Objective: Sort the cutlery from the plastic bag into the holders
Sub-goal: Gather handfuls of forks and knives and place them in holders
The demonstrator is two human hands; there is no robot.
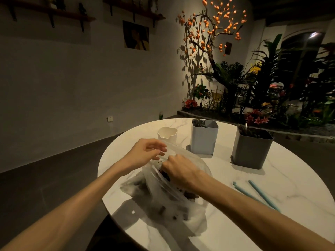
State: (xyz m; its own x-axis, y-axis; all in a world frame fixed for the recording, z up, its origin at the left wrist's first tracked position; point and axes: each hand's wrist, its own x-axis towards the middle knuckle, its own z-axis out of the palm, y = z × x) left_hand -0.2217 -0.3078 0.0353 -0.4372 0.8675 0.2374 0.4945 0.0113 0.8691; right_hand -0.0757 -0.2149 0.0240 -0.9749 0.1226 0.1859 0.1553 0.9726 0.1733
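Nearest, at the table's (235,232) near edge, the plastic bag (163,200) lies slumped, with dark cutlery (188,195) showing dimly through the film. The right hand (178,169) reaches into the bag's mouth with fingers curled; whether they have hold of a piece is hidden. The left hand (145,151) pinches the bag's upper lip, holding it open. To do this well, keep the lip lifted and draw one piece out handle-first so the film does not snag. Two blue sticks (261,194) lie toward the right edge. Along the far edge stand the white holder (167,135), the pale blue holder (204,140) and the grey holder (251,151), the last two already loaded; bare table lies between bag and holders.
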